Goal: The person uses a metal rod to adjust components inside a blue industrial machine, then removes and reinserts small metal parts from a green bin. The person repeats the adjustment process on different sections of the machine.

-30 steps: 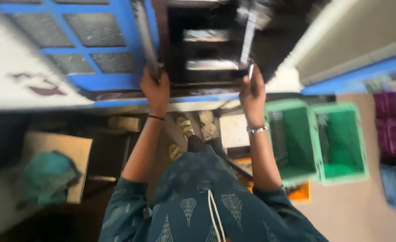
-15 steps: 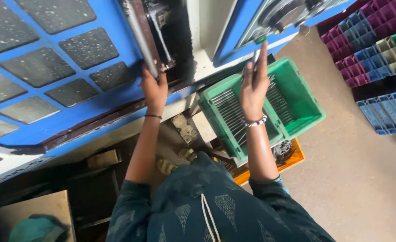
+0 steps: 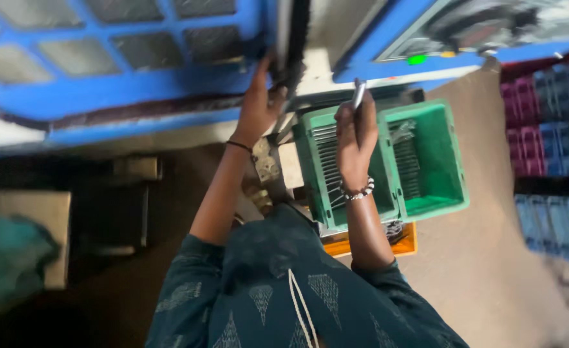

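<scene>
My left hand (image 3: 260, 103) grips the edge of a blue machine door (image 3: 136, 84) with dark glass panes. My right hand (image 3: 355, 125) is raised over a green plastic crate (image 3: 448, 164) and holds a thin shiny metal rod (image 3: 359, 95) upright between its fingers. A bead bracelet sits on the right wrist and a dark band on the left. The crate holds rows of thin metal parts (image 3: 328, 164).
An orange tray (image 3: 403, 245) lies under the green crate. Stacked blue and purple crates (image 3: 555, 122) stand at the right. A blue machine panel with a green button (image 3: 417, 59) is ahead. A brown box with a teal cloth (image 3: 14, 251) sits at the left.
The view has swung right. My left hand has slid the blue door along by its edge. My right hand has come away from the machine, holding the metal rod, to above the green crate.
</scene>
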